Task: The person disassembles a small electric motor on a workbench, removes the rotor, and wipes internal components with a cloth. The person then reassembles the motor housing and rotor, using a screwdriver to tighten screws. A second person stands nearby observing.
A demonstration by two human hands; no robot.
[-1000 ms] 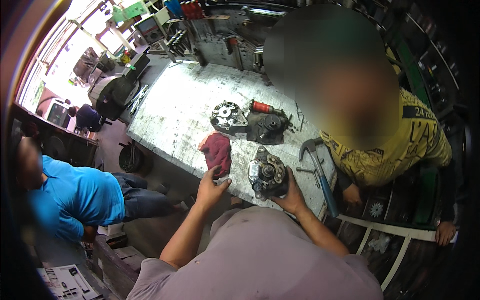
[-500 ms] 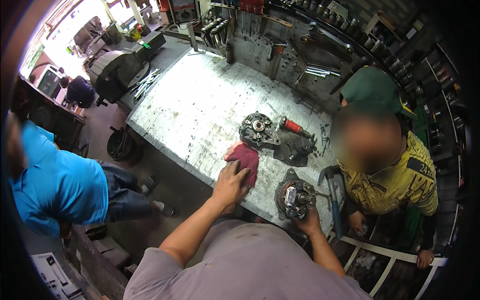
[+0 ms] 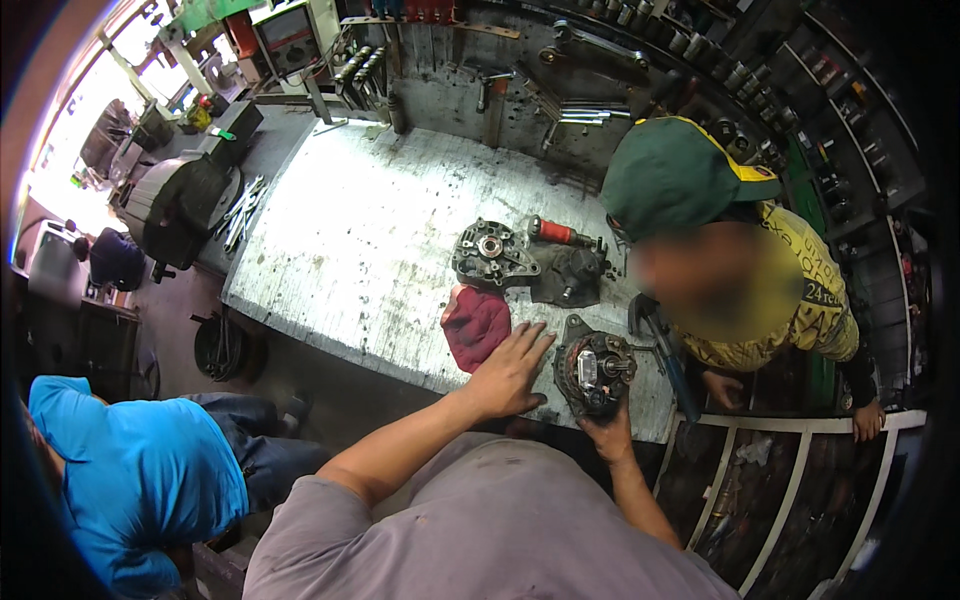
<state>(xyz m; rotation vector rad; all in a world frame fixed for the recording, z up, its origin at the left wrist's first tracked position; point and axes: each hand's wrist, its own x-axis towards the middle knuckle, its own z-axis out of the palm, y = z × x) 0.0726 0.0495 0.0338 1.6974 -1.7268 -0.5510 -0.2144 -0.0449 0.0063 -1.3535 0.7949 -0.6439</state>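
Note:
On the pale, scuffed workbench [image 3: 340,260], my right hand [image 3: 607,425] grips the lower side of an alternator housing [image 3: 590,375], which has a silver part and a central shaft on top. My left hand [image 3: 505,370] is open, fingers extended, just beside a crumpled maroon cloth [image 3: 470,330] and left of the housing. Behind them lie a metal end cover [image 3: 478,250] with a round centre bore, a red cylindrical tool [image 3: 550,230] and a dark part on a black pad [image 3: 570,280]. A hammer [image 3: 660,340] with a blue handle lies right of the housing.
A person in yellow [image 3: 820,320] and green cap leans at the right; a person in blue [image 3: 140,470] is at lower left. A machine [image 3: 170,200] and loose wrenches [image 3: 240,215] sit at left. Tools [image 3: 590,115] hang at the back; metal racks [image 3: 800,460] stand right.
My left hand has moved right, off the red cloth toward the alternator housing. The housing has been turned under my right hand. The person in yellow has leaned left, and the camera view has shifted.

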